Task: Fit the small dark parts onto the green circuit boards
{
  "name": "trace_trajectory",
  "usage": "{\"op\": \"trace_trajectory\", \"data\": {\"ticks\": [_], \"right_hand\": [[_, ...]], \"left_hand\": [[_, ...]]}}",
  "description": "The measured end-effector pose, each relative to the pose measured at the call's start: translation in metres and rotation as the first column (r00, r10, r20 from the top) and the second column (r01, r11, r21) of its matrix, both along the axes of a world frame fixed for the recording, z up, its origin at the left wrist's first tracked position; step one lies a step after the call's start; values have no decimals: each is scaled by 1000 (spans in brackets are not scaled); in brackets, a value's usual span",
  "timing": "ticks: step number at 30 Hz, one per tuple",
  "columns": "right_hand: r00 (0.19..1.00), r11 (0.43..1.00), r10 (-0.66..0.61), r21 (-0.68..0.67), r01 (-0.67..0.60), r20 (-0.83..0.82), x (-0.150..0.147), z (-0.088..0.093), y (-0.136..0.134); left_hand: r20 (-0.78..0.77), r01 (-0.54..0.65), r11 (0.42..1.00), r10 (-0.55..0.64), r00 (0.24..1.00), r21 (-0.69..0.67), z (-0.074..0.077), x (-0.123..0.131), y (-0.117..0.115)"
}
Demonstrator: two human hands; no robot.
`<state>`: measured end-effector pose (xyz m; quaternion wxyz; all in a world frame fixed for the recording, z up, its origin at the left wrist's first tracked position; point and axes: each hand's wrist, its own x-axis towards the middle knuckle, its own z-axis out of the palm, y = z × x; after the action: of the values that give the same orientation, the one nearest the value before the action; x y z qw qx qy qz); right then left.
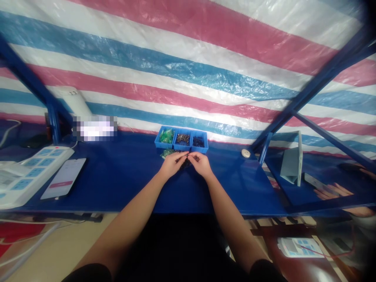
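Note:
My left hand and my right hand meet on the blue table, fingertips pinched together over a small dark part too small to name. Just behind them stand three joined blue bins: the left one holds green pieces, the middle one small metallic parts, the right one dark parts. A small heap of green pieces lies on the table by my left hand's fingers.
A phone with a lit screen and a white power strip lie at the left. A small round white object sits to the right. A blue frame post and a neighbour's hand beside a standing tablet are at the far right.

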<state>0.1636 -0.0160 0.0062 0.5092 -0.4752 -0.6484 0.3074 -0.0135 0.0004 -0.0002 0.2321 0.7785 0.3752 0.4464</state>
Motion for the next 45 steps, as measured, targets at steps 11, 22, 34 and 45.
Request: {"op": "trace_trajectory", "data": {"ticks": [11, 22, 34, 45], "right_hand": [[995, 998, 49, -39, -53, -92, -1, 0, 0], [983, 995, 36, -84, -51, -178, -3, 2, 0], [988, 998, 40, -51, -48, -149, -2, 1, 0], [987, 997, 23, -67, -34, -160, -2, -1, 1]], "left_hand": [[-59, 52, 988, -44, 997, 144, -1, 1, 1], [-14, -39, 980, 43, 999, 197, -6, 0, 6], [-15, -81, 993, 82, 996, 90, -2, 0, 2], [11, -155, 987, 155, 988, 33, 4, 2, -1]]}}
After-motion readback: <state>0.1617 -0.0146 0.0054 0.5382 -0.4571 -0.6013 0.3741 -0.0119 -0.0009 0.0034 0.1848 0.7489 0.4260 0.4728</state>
